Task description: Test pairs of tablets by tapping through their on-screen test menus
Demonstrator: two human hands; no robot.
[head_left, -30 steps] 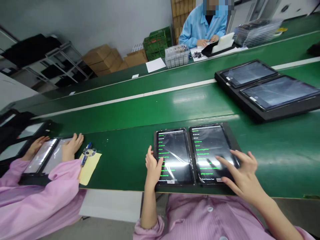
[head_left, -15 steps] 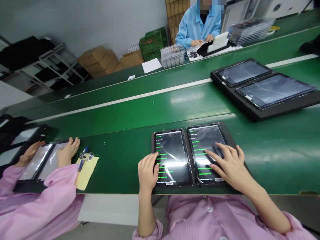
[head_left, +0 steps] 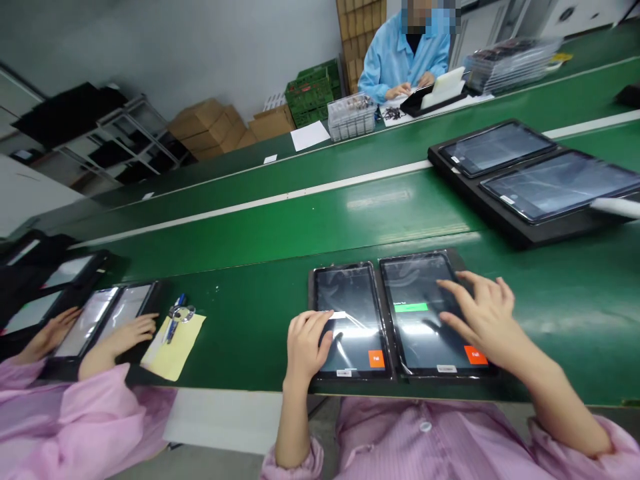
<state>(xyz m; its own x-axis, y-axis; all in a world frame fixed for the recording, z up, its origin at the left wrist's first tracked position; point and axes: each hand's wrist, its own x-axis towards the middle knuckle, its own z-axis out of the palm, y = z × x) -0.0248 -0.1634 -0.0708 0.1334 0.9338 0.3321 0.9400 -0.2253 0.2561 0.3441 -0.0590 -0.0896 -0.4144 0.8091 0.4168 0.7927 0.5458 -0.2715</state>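
Observation:
Two tablets lie side by side on a dark foam tray in front of me. Over the left edge of the left tablet (head_left: 353, 287) rests my left hand (head_left: 306, 340), its index finger reaching to a white bar on the dark screen. My right hand (head_left: 483, 317) hovers at the right side of the right tablet (head_left: 417, 340), fingers spread and thumb apart. That screen carries a green bar, and both screens show a red "Fail" box at the lower right. Neither hand holds anything.
Two more tablets sit on a black foam tray (head_left: 500, 223) at the right, with a white object beside them. At left, a yellow paper (head_left: 183, 350) with pens lies near a co-worker's hands (head_left: 127, 333). Across the green bench, a person in blue (head_left: 385, 53) works.
The green test lists on both screens have given way to dark pages with a bar and a red box. My right hand has shifted slightly right. A white object has appeared at right.

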